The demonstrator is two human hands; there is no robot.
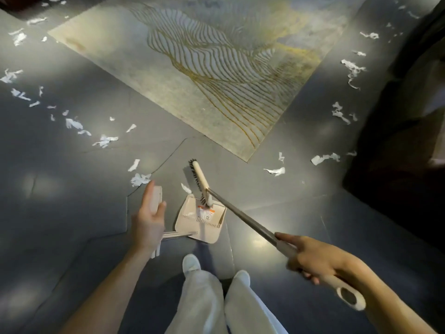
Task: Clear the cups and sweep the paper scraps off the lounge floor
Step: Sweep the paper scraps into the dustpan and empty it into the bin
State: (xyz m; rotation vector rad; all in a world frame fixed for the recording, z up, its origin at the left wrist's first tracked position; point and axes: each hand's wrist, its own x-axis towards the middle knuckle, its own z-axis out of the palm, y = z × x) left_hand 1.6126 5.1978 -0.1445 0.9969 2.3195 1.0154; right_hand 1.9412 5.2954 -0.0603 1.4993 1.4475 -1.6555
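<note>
White scraps (104, 141) lay either side of the rug (204, 68). By its corner the right hand (320, 259) gripped the broom (243, 214). The left hand (148, 220), fingers half open, loosely held the dustpan (192, 213), and that slack grip could tip it.

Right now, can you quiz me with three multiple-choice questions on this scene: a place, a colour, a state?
1. Where is the broom head? A. On the rug. B. On the bare floor at the dustpan. C. Propped against a wall.
2. What colour are the paper scraps? A. White. B. Red. C. Green.
3. What is the right hand doing? A. Hanging empty. B. Gripping the broom handle. C. Carrying a cup.
Answers: B, its bristles meet the dustpan's front edge; A, they show white against the grey floor; B, its fingers curl round the handle.
</note>
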